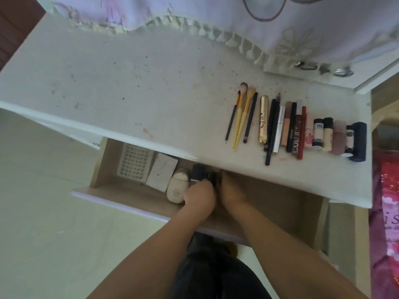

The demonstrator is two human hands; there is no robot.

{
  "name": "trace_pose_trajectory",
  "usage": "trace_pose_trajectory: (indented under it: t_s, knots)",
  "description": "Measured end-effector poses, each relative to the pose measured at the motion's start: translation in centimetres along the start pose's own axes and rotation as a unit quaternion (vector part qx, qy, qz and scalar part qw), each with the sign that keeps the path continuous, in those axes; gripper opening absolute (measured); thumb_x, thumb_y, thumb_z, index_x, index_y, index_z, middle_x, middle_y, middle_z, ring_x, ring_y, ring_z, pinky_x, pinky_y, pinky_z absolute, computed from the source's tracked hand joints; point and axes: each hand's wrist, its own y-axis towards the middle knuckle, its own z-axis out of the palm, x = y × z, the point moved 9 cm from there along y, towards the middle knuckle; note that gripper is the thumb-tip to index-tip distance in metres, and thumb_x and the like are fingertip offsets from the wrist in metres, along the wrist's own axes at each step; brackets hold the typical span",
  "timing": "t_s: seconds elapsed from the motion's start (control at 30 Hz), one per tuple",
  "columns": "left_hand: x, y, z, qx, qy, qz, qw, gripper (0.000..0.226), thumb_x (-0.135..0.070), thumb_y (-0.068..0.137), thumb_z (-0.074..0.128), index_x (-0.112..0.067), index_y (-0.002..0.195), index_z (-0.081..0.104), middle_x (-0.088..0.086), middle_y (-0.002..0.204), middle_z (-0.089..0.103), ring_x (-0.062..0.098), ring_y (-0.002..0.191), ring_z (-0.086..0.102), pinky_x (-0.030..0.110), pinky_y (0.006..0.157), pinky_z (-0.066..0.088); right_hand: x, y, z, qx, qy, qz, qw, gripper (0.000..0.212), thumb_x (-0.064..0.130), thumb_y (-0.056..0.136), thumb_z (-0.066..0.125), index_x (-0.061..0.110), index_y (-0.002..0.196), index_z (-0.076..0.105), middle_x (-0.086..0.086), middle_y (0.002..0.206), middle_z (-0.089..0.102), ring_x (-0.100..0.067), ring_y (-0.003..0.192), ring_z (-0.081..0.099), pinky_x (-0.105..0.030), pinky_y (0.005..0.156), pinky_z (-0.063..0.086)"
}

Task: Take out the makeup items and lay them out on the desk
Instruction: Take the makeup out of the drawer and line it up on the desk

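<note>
1. Both hands reach into the open drawer [112, 160]: the left hand [199, 196] has its fingers curled around a dark, blocky makeup item [201, 172] at the drawer's back edge, under the desk's lip.
2. Beside it, the right hand [232, 190] points its fingers at the same dark item; whether it grips or only touches cannot be told, since the fingertips are in shadow.
3. That dark item looks matte black and boxy; its long axis cannot be judged, as it is partly hidden.
4. Left of the dark item in the drawer lies a smooth cream bottle [178, 186] with rounded shoulders, its long axis running from the drawer front toward the desk.
5. Further left lies a flat, pale square compact [162, 172], then a white plastic tray [133, 162] with a grid of small holes.
6. The drawer has a light wood-grain bottom and walls.
7. On the white, speckled and stained desk [129, 83], well to the right of the drawer's contents, a row lies side by side, long axes all pointing away from the desk's front edge: yellow-handled makeup brushes [241, 117] with bristles at the far end, a gold mascara tube [263, 119], black pencils [271, 130], a red lip pencil [301, 132], small foundation bottles [318, 132] and a dark blue box [359, 141] at the right end.
8. A frilled, pale lilac cloth [194, 14] drapes over the back of the desk.
</note>
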Motion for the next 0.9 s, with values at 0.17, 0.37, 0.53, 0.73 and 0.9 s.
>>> trace_pose_trajectory:
  t_s: [0.17, 0.37, 0.53, 0.73, 0.9]
  knots:
    - [-0.5, -0.6, 1.3, 0.033, 0.072, -0.003, 0.997, 0.020, -0.014, 0.091, 0.051, -0.010, 0.110, 0.057, 0.009, 0.107, 0.064, 0.025, 0.095, 0.063, 0.032, 0.064, 0.042, -0.3, 0.1, -1.4, -0.050, 0.020, 0.000, 0.999, 0.024, 0.029, 0.096, 0.039, 0.012, 0.099, 0.056, -0.008, 0.097, 0.063, -0.024, 0.082, 0.060, -0.032, 0.071, 0.050]
    - [-1.6, -1.0, 1.9, 0.028, 0.060, 0.025, 0.997, 0.027, -0.027, 0.093, 0.051, -0.013, 0.115, 0.055, 0.008, 0.107, 0.063, 0.024, 0.093, 0.063, 0.032, 0.063, 0.043, -2.9, -1.1, -2.4, 0.032, -0.333, -0.022, 0.942, 0.020, 0.015, 0.098, 0.036, 0.008, 0.104, 0.055, -0.015, 0.114, 0.060, -0.028, 0.098, 0.060, -0.033, 0.079, 0.046]
    - [-1.5, -0.9, 1.6, 0.012, 0.039, 0.081, 0.996, 0.035, -0.038, 0.094, 0.048, -0.015, 0.121, 0.047, 0.007, 0.105, 0.064, 0.026, 0.095, 0.062, 0.033, 0.064, 0.040, -4.5, -2.7, -4.0, 0.036, -0.279, -0.013, 0.960, 0.023, 0.029, 0.094, 0.050, 0.009, 0.103, 0.055, -0.012, 0.106, 0.061, -0.029, 0.097, 0.060, -0.033, 0.076, 0.047]
    - [-0.4, -1.2, 0.0, 0.090, 0.019, 0.119, 0.989, 0.038, -0.046, 0.092, 0.043, -0.018, 0.114, 0.055, 0.008, 0.109, 0.063, 0.026, 0.095, 0.059, 0.032, 0.072, 0.041, -3.8, -4.1, -5.8, 0.065, -0.199, 0.014, 0.978, 0.011, 0.023, 0.090, 0.058, 0.015, 0.084, 0.054, -0.014, 0.101, 0.064, -0.029, 0.093, 0.060, -0.026, 0.068, 0.040]
    - [0.7, -4.9, -3.4, 0.123, -0.051, 0.215, 0.967, 0.032, -0.031, 0.090, 0.056, -0.022, 0.121, 0.050, 0.000, 0.119, 0.059, 0.013, 0.097, 0.053, 0.020, 0.080, 0.037, 0.3, -7.2, -8.3, 0.117, -0.099, -0.051, 0.987, 0.006, 0.019, 0.090, 0.060, 0.022, 0.095, 0.062, 0.003, 0.087, 0.065, -0.008, 0.075, 0.061, -0.016, 0.059, 0.043]
